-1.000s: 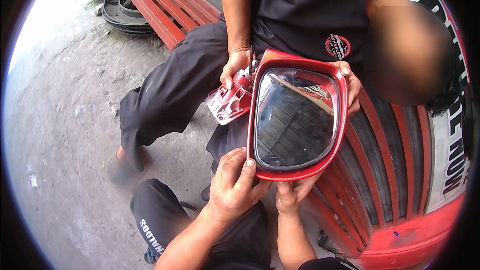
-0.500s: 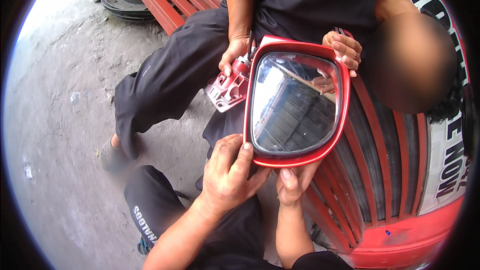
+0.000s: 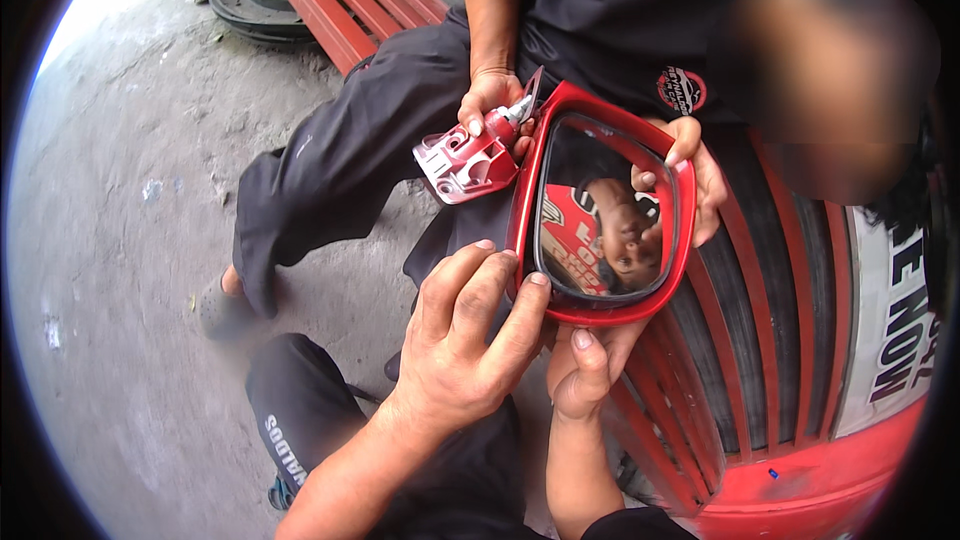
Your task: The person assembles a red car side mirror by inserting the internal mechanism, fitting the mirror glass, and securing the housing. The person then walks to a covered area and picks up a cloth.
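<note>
A red-framed car side mirror (image 3: 602,318) is tilted in the middle of the view, its glass reflecting a person and red signage. My left hand (image 3: 462,335) is at its lower left edge, fingers stretched and apart, thumb tip against the rim. From below, my right hand (image 3: 588,375) supports the lower rim, thumb up front and fingers hidden beneath. A person opposite holds the mirror's right side with one hand (image 3: 705,180). That person's other hand (image 3: 490,100) grips the red and silver mounting bracket (image 3: 465,162) at the mirror's left.
The person opposite sits on a red slatted bench (image 3: 745,310), which curves round to the right. Black round plastic parts (image 3: 255,5) lie on the rough concrete floor (image 3: 140,270) at the upper left. A small blue piece (image 3: 773,474) rests on the red surface at lower right.
The mirror has turned and shifted slightly right, so its glass reflects a person instead of the roof. My left fingers have loosened from its corner. The bracket has swung and shows more fully.
</note>
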### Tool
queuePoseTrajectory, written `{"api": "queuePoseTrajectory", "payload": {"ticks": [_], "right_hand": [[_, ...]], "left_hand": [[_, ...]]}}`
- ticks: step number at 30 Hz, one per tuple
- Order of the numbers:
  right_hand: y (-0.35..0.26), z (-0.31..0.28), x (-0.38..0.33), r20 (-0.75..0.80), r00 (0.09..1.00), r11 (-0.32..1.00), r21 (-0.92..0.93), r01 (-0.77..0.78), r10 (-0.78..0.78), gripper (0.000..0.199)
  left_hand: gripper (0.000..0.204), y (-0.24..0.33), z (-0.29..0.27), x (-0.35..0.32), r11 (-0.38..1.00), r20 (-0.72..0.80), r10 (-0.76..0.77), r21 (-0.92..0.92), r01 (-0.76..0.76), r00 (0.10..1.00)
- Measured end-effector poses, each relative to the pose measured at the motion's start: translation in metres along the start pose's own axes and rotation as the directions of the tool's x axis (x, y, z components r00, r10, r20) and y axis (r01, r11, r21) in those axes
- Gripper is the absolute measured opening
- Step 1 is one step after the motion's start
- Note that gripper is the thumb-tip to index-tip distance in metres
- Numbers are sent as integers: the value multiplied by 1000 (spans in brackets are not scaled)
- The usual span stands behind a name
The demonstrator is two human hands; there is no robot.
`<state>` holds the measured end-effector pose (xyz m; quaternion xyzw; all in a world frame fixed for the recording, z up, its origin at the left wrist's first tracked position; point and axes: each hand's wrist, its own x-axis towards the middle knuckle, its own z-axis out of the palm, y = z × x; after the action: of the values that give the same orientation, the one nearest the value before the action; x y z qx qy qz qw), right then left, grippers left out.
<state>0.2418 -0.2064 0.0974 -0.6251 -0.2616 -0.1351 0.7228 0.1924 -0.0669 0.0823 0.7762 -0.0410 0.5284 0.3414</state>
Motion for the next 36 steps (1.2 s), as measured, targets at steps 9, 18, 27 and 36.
{"api": "queuePoseTrajectory", "payload": {"ticks": [9,18,27,36], "right_hand": [[22,-10,-36,-67,992,988,115,-103,111,112],[28,-26,-46,-45,987,988,21,-153,154,108],[38,-28,-49,-39,988,989,18,-149,149,114],[40,-9,-27,23,999,998,66,23,-25,117]], "left_hand": [[63,1,8,-34,987,14,84,134,-85,996],[63,3,10,-49,985,12,86,150,-87,996],[66,-2,14,-46,993,-12,96,68,-95,995],[56,-9,6,-32,1000,-37,11,5,-11,999]]}}
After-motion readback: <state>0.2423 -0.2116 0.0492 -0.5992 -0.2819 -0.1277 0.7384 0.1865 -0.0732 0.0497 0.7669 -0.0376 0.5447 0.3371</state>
